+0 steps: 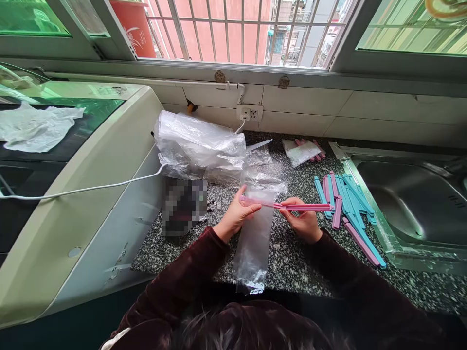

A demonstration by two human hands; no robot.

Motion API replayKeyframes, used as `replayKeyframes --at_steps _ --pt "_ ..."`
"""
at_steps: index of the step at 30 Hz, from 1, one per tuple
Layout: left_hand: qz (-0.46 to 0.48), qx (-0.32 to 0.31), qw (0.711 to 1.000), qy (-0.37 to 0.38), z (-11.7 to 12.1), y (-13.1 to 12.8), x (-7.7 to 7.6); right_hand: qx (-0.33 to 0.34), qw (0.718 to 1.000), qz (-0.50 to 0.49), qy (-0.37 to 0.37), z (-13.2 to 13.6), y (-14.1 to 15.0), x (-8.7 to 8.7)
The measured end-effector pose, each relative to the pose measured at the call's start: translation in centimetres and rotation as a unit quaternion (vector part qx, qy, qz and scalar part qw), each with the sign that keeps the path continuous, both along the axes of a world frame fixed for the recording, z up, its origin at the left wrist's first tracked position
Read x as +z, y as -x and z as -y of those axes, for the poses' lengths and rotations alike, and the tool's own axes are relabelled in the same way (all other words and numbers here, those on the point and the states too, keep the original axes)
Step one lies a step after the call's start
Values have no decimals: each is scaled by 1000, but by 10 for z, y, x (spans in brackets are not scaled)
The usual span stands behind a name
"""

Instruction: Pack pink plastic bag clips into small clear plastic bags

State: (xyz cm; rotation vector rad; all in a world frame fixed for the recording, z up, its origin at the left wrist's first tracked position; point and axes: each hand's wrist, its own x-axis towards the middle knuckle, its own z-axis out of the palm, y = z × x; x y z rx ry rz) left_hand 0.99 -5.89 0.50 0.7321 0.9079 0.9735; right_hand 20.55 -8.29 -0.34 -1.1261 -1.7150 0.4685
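One pale appliance [109, 146], the largest item, is standing well to the left of the clear plastic sleeve [255, 243]. One metal sink [397, 204] is sitting well to the sleeve's right. One bundle of clear plastic [197, 146] is lying beyond the sleeve, to its left; should its loose folds be catching, they could be dragging the sleeve askew. One heap of blue and pink strips [349, 201] is spreading to the sleeve's right; a brush of the right forearm [346, 267] could be sending pieces sliding into the sink. Two bare hands: the left hand [233, 216] is pinching one end of the held pink strip [317, 207] between thumb and forefinger, at the sleeve's left edge; the right hand [304, 222] is pinching it nearer the middle, just right of the sleeve. One held pink strip, the smallest item, is crossing over the sleeve; whether it is enclosing any film, one cannot tell. Uneven pinching could be twisting it, and the sleeve's slick surface could be slipping or wrinkling underneath.
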Motion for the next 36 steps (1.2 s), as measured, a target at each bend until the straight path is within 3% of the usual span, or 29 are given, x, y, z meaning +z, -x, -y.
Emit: replayKeyframes --at_steps 3,5,12,20,25,32,36 --pt "50 -70 996 22 -1 -1 -1 6 1000 0 26 -1 -1 0" --pt "59 -84 994 37 -1 -2 -3 13 999 3 34 -1 0 1" --pt "69 -61 994 63 -1 -4 -4 32 999 18 15 0 2 -1" --pt "78 -17 995 61 -2 -3 -2 19 991 57 -120 -2 -7 8" --pt "69 -21 996 51 -1 -4 -6 29 983 43 -175 0 -5 14" --pt "75 -39 996 24 3 -9 -6 -15 984 90 -153 8 0 14" --pt "53 -50 997 -15 5 -11 -6 0 983 103 -151 8 3 14"
